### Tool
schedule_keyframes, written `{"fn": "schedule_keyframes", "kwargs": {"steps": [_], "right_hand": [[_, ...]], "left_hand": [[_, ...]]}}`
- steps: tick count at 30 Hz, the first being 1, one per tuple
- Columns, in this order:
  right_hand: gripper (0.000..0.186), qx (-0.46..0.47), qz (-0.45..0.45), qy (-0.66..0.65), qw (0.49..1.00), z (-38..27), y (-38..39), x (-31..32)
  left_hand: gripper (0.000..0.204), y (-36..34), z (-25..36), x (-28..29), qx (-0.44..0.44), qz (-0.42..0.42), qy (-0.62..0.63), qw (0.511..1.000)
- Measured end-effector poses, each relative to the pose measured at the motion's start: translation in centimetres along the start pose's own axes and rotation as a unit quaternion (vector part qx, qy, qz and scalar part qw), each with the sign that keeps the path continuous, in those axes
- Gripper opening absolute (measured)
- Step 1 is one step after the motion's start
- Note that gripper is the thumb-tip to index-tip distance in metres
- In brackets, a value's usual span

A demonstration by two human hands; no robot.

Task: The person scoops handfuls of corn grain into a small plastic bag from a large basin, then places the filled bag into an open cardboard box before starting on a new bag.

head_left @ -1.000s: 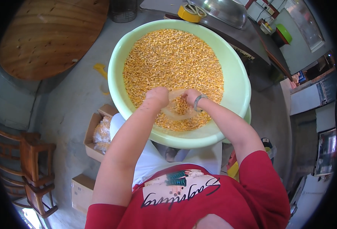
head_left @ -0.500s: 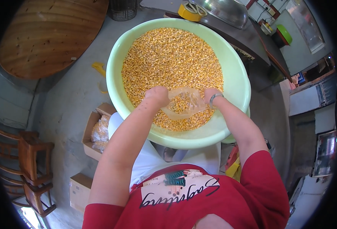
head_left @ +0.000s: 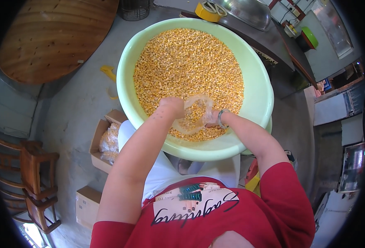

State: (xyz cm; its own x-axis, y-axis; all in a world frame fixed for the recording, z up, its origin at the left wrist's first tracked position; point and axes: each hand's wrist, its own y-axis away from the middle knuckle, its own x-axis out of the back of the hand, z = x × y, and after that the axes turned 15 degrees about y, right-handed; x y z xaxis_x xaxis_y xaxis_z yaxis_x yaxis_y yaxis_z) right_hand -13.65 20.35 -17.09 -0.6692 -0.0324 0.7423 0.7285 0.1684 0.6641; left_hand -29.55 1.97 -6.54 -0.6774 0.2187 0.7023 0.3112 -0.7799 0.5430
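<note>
A large pale-green tub (head_left: 126, 89) holds a broad bed of yellow corn kernels (head_left: 190, 62). Low over the near part of the corn is a clear plastic bag (head_left: 203, 99), its mouth spread in a ring with kernels showing inside. My left hand (head_left: 173, 107) is closed on the bag's left edge, the fingertips turned away from view. On the opposite side, my right hand (head_left: 214, 118), with a bracelet at the wrist, is bent round the bag's right edge just above the corn. Its fingers are partly hidden by the plastic.
Left of the tub, an open cardboard box (head_left: 101, 144) contains filled clear bags (head_left: 109, 140); a closed carton (head_left: 87, 206) is nearer. Wooden chairs (head_left: 35, 182) and a round wooden tabletop (head_left: 54, 41) stand left. Yellow tape (head_left: 208, 11) and a metal lid (head_left: 246, 12) sit beyond the tub.
My right hand has moved left and slightly down, toward my left hand. The bag's mouth has become narrower and rounder. My left hand stays nearly in place.
</note>
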Motion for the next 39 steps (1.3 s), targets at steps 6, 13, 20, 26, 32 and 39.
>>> {"fn": "schedule_keyframes", "kwargs": {"steps": [6,13,20,26,32,39], "right_hand": [[0.028,-0.145,-0.018,-0.146,0.978,2.5,-1.4,-3.7],[0.026,-0.273,0.11,-0.267,0.918,2.6,5.2,7.1],[0.027,-0.214,0.066,-0.437,0.871,-4.1,3.6,13.7],[0.021,-0.28,0.103,-0.306,0.904,-6.2,-2.8,9.1],[0.019,-0.258,0.132,-0.386,0.876,-5.6,-2.0,9.6],[0.024,-0.269,0.337,-0.466,0.773,-3.5,1.4,11.4]], "left_hand": [[0.028,0.7,0.5,0.7,-0.012,0.068,0.018,0.997],[0.025,-0.4,0.0,-0.3,-0.016,0.09,0.044,0.995],[0.025,-0.3,0.1,0.0,-0.002,0.084,0.048,0.995],[0.025,0.2,0.1,0.2,-0.02,0.063,0.014,0.998],[0.027,0.3,0.1,0.4,0.008,0.062,-0.005,0.998],[0.023,0.2,-0.2,0.0,0.012,0.085,0.005,0.996]]}}
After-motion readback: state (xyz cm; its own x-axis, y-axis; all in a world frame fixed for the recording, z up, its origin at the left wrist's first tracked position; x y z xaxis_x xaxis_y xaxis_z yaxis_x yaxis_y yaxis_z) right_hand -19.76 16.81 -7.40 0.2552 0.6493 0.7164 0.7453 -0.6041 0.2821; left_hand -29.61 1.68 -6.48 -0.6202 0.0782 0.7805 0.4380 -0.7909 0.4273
